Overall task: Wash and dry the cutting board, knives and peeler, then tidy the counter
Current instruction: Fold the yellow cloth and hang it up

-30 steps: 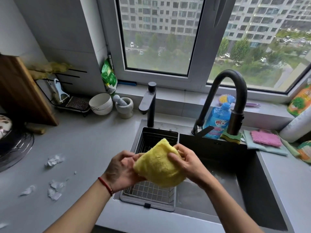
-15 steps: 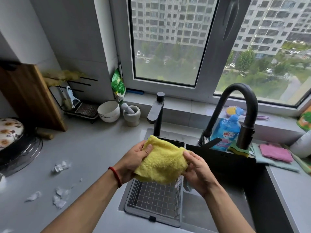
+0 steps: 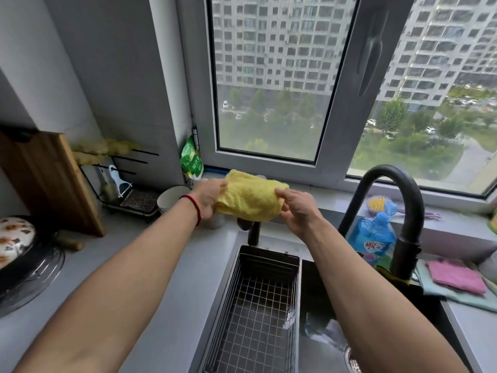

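Note:
Both arms reach far forward toward the window sill. My left hand (image 3: pixel 208 196) and my right hand (image 3: pixel 298 211) each grip an end of a folded yellow cloth (image 3: pixel 251 199), held above the back of the counter near the small black tap (image 3: pixel 252 232). The wooden cutting board (image 3: pixel 45 181) leans upright against the wall at the left. A white peeler (image 3: pixel 118 180) hangs on the small black rack (image 3: pixel 129 195) beside it. No knife is plainly visible.
A wire basket (image 3: pixel 258 310) sits in the dark sink, with the tall black faucet (image 3: pixel 398 211) to its right. A blue detergent bottle (image 3: pixel 373 235), pink and green cloths (image 3: pixel 454 278), a white bowl (image 3: pixel 172 197), a green bag (image 3: pixel 191 160) and a pot lid (image 3: pixel 16 243) stand around.
Both hands have carried the yellow cloth up and away from over the sink basket toward the window sill, arms stretching out; the camera view tilted up.

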Demonstrator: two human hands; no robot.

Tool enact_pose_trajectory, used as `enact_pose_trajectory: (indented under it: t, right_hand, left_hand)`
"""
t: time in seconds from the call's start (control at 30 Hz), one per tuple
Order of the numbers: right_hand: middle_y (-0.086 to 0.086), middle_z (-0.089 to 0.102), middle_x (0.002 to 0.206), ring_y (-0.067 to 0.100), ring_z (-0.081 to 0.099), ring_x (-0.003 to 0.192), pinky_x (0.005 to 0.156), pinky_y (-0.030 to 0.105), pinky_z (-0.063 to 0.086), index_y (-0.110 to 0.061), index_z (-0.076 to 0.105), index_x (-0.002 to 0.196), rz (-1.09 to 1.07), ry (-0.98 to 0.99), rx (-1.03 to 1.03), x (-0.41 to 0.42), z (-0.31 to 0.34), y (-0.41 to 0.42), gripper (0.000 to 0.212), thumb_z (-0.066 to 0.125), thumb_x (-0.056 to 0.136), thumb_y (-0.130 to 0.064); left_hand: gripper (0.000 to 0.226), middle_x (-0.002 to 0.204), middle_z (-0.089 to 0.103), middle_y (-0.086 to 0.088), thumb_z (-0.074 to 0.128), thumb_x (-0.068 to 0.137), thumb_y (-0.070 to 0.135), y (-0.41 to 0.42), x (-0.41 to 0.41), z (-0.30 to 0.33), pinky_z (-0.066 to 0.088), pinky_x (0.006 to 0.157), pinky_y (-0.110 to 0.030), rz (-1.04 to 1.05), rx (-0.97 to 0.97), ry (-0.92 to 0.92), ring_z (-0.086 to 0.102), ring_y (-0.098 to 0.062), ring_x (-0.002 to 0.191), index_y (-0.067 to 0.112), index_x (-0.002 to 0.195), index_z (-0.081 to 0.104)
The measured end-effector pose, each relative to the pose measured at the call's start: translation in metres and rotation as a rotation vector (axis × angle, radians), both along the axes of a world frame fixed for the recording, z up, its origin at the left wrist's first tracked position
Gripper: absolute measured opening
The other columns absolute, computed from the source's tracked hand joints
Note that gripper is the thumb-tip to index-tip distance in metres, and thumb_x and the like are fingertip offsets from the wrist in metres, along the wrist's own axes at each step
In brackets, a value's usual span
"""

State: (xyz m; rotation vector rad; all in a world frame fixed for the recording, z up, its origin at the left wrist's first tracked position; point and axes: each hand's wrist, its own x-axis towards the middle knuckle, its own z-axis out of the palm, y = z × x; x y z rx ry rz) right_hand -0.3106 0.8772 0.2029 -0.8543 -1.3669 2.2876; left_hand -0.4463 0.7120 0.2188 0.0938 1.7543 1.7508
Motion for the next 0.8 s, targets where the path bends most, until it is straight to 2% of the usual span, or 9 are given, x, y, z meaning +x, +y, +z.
enact_pose_trajectory:
  t: [0.13,0.23,0.27,0.37,0.43,0.5,0.57,0.67,0.8]
  right_hand:
    - [0.018,0.07,0.121,0.026,0.073,0.096,0.085,0.051,0.055,0.0,0.038,0.147,0.187,-0.341,0.186,-0.011,-0.039,-0.002,0.069,0.075,0.092,-0.019]
    - [0.022,0.065,0.124,0.031,0.075,0.092,0.066,0.038,0.061,-0.002,0.041,0.145,0.13,-0.199,0.056,-0.011,-0.062,0.001,0.059,0.069,0.093,-0.001]
    - [0.021,0.062,0.127,0.03,0.074,0.095,0.065,0.032,0.059,-0.004,0.043,0.143,0.083,-0.165,0.05,-0.011,-0.065,0.004,0.057,0.068,0.092,0.003]
    - [0.014,0.059,0.129,0.022,0.064,0.097,0.07,0.034,0.056,-0.009,0.045,0.142,0.1,-0.228,0.156,-0.01,-0.072,0.009,0.056,0.071,0.093,-0.007]
    - [0.009,0.059,0.122,0.022,0.061,0.101,0.084,0.042,0.058,-0.014,0.042,0.145,0.1,-0.324,0.429,-0.004,-0.072,0.005,0.058,0.071,0.095,-0.022]
    - [0.007,0.057,0.118,0.022,0.057,0.111,0.1,0.044,0.051,-0.022,0.044,0.144,0.043,-0.235,0.799,0.006,-0.071,-0.003,0.048,0.06,0.1,-0.033]
    - [0.01,0.047,0.135,0.022,0.046,0.126,0.111,0.04,0.04,-0.027,0.052,0.142,0.152,-0.114,1.051,0.012,-0.065,-0.009,0.038,0.049,0.106,-0.036]
    - [0.011,0.041,0.151,0.022,0.038,0.138,0.117,0.038,0.032,-0.022,0.044,0.151,0.327,-0.123,1.147,0.029,-0.066,-0.015,0.045,0.041,0.109,-0.037]
    - [0.008,0.048,0.138,0.021,0.047,0.129,0.113,0.039,0.038,-0.011,0.045,0.148,0.224,-0.105,1.136,0.062,-0.086,-0.03,0.044,0.044,0.106,-0.027]
  left_hand:
    - [0.023,0.096,0.067,-0.015,0.053,0.097,-0.007,-0.002,0.004,-0.029,0.058,0.059,-0.035,-0.143,-0.154,-0.019,0.066,-0.023,0.074,0.007,0.114,0.058]
    - [0.051,0.142,0.052,-0.027,0.053,0.096,-0.012,-0.002,0.006,-0.052,0.058,0.063,-0.037,-0.09,-0.044,0.018,0.063,-0.027,0.085,0.004,0.144,0.046]
    - [0.058,0.146,0.049,-0.026,0.057,0.096,-0.01,-0.003,0.008,-0.057,0.059,0.063,-0.036,-0.069,-0.009,0.025,0.064,-0.026,0.084,0.009,0.149,0.044]
    - [0.053,0.13,0.065,-0.017,0.068,0.096,0.009,-0.003,0.017,-0.064,0.064,0.072,-0.039,-0.082,-0.044,0.058,0.069,-0.024,0.088,0.019,0.146,0.052]
    - [0.042,0.123,0.068,-0.014,0.065,0.099,0.02,-0.006,0.025,-0.067,0.064,0.078,-0.043,-0.06,-0.099,0.136,0.069,-0.025,0.095,0.023,0.141,0.058]
    - [0.032,0.117,0.068,-0.013,0.057,0.103,0.02,-0.021,0.04,-0.071,0.063,0.084,-0.047,0.015,-0.091,0.149,0.067,-0.026,0.097,0.022,0.134,0.063]
    - [0.026,0.116,0.066,-0.018,0.054,0.103,0.016,-0.043,0.055,-0.076,0.061,0.086,-0.048,0.069,-0.042,0.105,0.066,-0.029,0.095,0.018,0.125,0.067]
    - [0.023,0.112,0.069,-0.019,0.058,0.098,0.009,-0.093,0.099,-0.091,0.061,0.079,-0.041,0.135,-0.077,0.099,0.067,-0.027,0.089,0.012,0.119,0.068]
    - [0.02,0.101,0.073,-0.019,0.056,0.097,0.0,-0.162,0.168,-0.117,0.056,0.076,-0.042,0.273,-0.146,0.038,0.067,-0.027,0.084,0.003,0.113,0.068]
